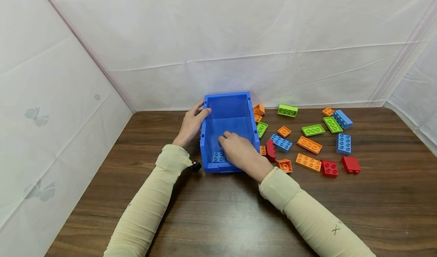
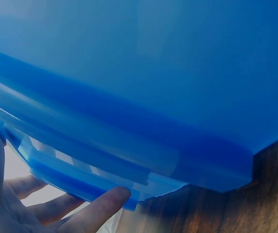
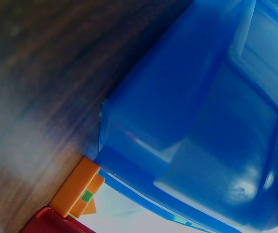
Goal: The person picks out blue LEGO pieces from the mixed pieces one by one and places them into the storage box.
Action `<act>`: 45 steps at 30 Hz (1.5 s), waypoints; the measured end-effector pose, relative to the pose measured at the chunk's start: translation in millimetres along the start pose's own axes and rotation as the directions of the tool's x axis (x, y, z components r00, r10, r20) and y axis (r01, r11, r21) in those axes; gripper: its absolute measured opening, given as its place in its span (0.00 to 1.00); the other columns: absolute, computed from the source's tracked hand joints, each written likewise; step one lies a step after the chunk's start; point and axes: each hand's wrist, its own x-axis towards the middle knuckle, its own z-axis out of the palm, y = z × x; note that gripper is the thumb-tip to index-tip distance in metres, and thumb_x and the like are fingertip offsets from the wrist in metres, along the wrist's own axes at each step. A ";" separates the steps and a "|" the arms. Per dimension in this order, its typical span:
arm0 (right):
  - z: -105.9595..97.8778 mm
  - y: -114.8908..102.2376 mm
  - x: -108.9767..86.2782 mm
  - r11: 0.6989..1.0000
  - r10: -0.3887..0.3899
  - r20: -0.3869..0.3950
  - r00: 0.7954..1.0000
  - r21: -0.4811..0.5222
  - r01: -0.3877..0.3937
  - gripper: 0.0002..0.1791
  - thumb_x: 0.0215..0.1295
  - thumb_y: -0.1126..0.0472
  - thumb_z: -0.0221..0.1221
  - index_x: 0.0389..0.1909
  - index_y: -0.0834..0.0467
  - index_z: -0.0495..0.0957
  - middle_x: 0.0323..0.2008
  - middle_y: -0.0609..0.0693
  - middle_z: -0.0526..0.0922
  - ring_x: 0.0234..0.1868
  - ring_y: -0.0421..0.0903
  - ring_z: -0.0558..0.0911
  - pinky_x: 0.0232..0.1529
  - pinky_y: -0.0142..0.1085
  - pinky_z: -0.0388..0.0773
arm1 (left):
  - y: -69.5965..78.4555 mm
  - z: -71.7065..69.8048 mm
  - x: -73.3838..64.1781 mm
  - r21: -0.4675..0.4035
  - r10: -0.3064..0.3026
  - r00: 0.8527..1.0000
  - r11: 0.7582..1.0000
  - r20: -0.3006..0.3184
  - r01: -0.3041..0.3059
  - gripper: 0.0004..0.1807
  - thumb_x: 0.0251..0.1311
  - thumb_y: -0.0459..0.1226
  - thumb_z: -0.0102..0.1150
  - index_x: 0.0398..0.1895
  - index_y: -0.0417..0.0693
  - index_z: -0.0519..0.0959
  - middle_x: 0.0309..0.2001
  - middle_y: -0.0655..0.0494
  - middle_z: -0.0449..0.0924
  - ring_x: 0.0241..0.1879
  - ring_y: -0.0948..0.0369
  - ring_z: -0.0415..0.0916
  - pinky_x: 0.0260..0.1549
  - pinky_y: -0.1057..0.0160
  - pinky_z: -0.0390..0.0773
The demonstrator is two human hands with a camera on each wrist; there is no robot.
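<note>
A blue plastic bin point(image 1: 227, 102) stands on the table with its low front towards me. My left hand point(image 1: 191, 125) grips its left rim, thumb over the edge; in the left wrist view its fingers point(image 2: 102, 206) lie along the bin's side. Inside the bin is my right hand point(image 1: 241, 151), its fingers curled downward above the floor. Whether it pinches anything is hidden from the head view. Beside that hand, a blue toy building brick point(image 1: 218, 157) lies near the front of the bin, partly covered. The right wrist view mostly shows the bin's outer front point(image 3: 192, 121).
Loose bricks lie right of the bin, among them a red curved brick point(image 1: 271, 151), a blue brick point(image 1: 281, 143), an orange brick point(image 1: 308, 162) and a green plate point(image 1: 313, 130). Some touch or nearly touch the bin's right side. White sheeting point(image 1: 239, 33) hangs behind the table.
</note>
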 end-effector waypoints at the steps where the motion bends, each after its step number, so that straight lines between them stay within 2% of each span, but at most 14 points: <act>1: 0.0 -0.1 -0.1 1.000 0.001 -0.004 1.000 -0.002 -0.001 0.12 0.82 0.65 0.57 0.58 0.63 0.83 0.50 0.58 0.83 0.49 0.53 0.83 0.54 0.47 0.85 | 0.1 0.0 0.1 0.000 -0.001 1.000 1.000 -0.002 0.001 0.35 0.76 0.53 0.55 0.84 0.62 0.63 0.74 0.44 0.71 0.60 0.43 0.79 0.52 0.44 0.82; 2: -0.1 -0.4 -0.2 1.000 0.003 -0.007 1.000 -0.006 -0.003 0.12 0.82 0.65 0.57 0.58 0.63 0.83 0.50 0.58 0.83 0.50 0.53 0.83 0.53 0.47 0.85 | 0.0 -0.1 0.1 -0.002 -0.001 1.000 1.000 -0.001 0.001 0.35 0.77 0.53 0.55 0.84 0.62 0.63 0.74 0.44 0.71 0.56 0.45 0.80 0.48 0.48 0.83; 5: 1.1 -0.5 0.3 1.000 0.003 -0.011 1.000 -0.016 -0.004 0.13 0.81 0.64 0.57 0.59 0.63 0.83 0.51 0.58 0.83 0.50 0.54 0.83 0.53 0.47 0.85 | -0.6 -0.7 -0.4 -0.002 -0.001 1.000 1.000 0.000 0.001 0.35 0.77 0.53 0.55 0.84 0.62 0.63 0.73 0.46 0.72 0.52 0.49 0.80 0.42 0.54 0.82; 7: 1.8 -0.4 0.7 1.000 0.001 -0.011 1.000 -0.022 -0.002 0.14 0.81 0.64 0.58 0.60 0.62 0.83 0.52 0.58 0.83 0.51 0.54 0.83 0.54 0.48 0.85 | -1.4 -0.8 -0.9 -0.004 0.001 1.000 1.000 -0.002 -0.001 0.35 0.77 0.54 0.55 0.84 0.63 0.63 0.72 0.46 0.73 0.46 0.49 0.79 0.37 0.56 0.78; 10: 1.7 -0.1 0.7 1.000 -0.004 -0.010 1.000 -0.029 0.004 0.15 0.81 0.63 0.59 0.62 0.62 0.82 0.53 0.59 0.83 0.52 0.54 0.83 0.56 0.48 0.84 | -1.8 -0.9 -1.3 0.001 0.005 1.000 1.000 0.000 -0.005 0.35 0.77 0.54 0.55 0.83 0.63 0.64 0.72 0.46 0.73 0.50 0.49 0.79 0.40 0.56 0.80; 16: -0.8 -2.0 -1.9 0.996 -0.044 -0.043 0.998 -0.080 0.041 0.16 0.80 0.62 0.60 0.63 0.62 0.82 0.56 0.59 0.83 0.54 0.54 0.83 0.57 0.48 0.84 | -1.3 -1.3 -0.7 0.021 0.000 1.000 1.000 0.005 0.000 0.35 0.76 0.56 0.55 0.84 0.64 0.63 0.72 0.47 0.74 0.43 0.53 0.78 0.36 0.59 0.79; 18: -1.5 -3.7 -2.8 0.994 -0.064 -0.062 0.996 -0.098 0.058 0.15 0.81 0.61 0.60 0.62 0.62 0.82 0.55 0.59 0.83 0.53 0.53 0.83 0.56 0.48 0.84 | -1.2 -1.6 -0.4 0.018 -0.002 1.000 1.000 0.006 0.002 0.35 0.76 0.56 0.55 0.84 0.64 0.63 0.71 0.47 0.74 0.42 0.52 0.78 0.33 0.60 0.79; 23: -7.5 -8.9 -6.7 0.989 -0.108 -0.117 0.987 -0.114 0.094 0.14 0.81 0.59 0.60 0.59 0.61 0.83 0.52 0.57 0.84 0.49 0.52 0.82 0.51 0.46 0.86 | -1.2 -1.1 0.1 0.001 0.007 1.000 1.000 0.005 -0.007 0.35 0.77 0.54 0.55 0.83 0.64 0.64 0.72 0.46 0.74 0.47 0.50 0.80 0.34 0.60 0.80; 30: -29.3 -13.0 -15.7 0.992 -0.105 -0.150 0.983 -0.080 0.094 0.16 0.78 0.58 0.63 0.60 0.60 0.83 0.55 0.57 0.83 0.53 0.53 0.82 0.55 0.45 0.84 | -2.1 -0.2 -0.4 -0.006 0.005 1.000 1.000 0.007 -0.005 0.35 0.77 0.54 0.55 0.84 0.64 0.63 0.71 0.46 0.74 0.41 0.52 0.80 0.34 0.59 0.81; 32: -36.1 -13.2 -18.3 0.994 -0.098 -0.154 0.983 -0.060 0.090 0.17 0.78 0.57 0.64 0.61 0.59 0.83 0.57 0.57 0.82 0.55 0.53 0.82 0.57 0.45 0.84 | -2.1 -0.7 -0.9 -0.008 0.003 1.000 1.000 0.008 -0.003 0.35 0.77 0.54 0.55 0.84 0.64 0.63 0.71 0.46 0.74 0.46 0.51 0.81 0.37 0.57 0.82; 36: -50.5 -11.8 -24.2 0.996 -0.092 -0.179 0.980 -0.034 0.087 0.16 0.77 0.57 0.64 0.60 0.59 0.83 0.56 0.56 0.83 0.55 0.52 0.82 0.57 0.44 0.83 | -1.9 -1.7 -0.6 -0.003 0.005 1.000 1.000 0.012 -0.005 0.35 0.77 0.55 0.55 0.84 0.64 0.63 0.72 0.46 0.74 0.49 0.48 0.81 0.38 0.56 0.82; 41: -70.3 -6.0 -33.2 0.997 -0.071 -0.214 0.974 -0.009 0.071 0.14 0.77 0.58 0.64 0.57 0.60 0.84 0.53 0.56 0.83 0.52 0.52 0.82 0.54 0.43 0.84 | -2.7 -0.9 0.6 0.006 0.008 1.000 1.000 0.010 -0.008 0.36 0.76 0.56 0.55 0.84 0.64 0.63 0.71 0.46 0.74 0.46 0.49 0.80 0.37 0.58 0.82; 45: -85.0 3.9 -41.7 0.999 -0.019 -0.234 0.972 0.036 0.028 0.13 0.77 0.59 0.65 0.56 0.60 0.84 0.53 0.56 0.83 0.49 0.52 0.83 0.48 0.44 0.86 | -3.7 0.3 1.5 0.009 0.011 1.000 1.000 0.006 -0.011 0.36 0.76 0.56 0.55 0.84 0.63 0.63 0.71 0.47 0.74 0.51 0.48 0.80 0.41 0.55 0.82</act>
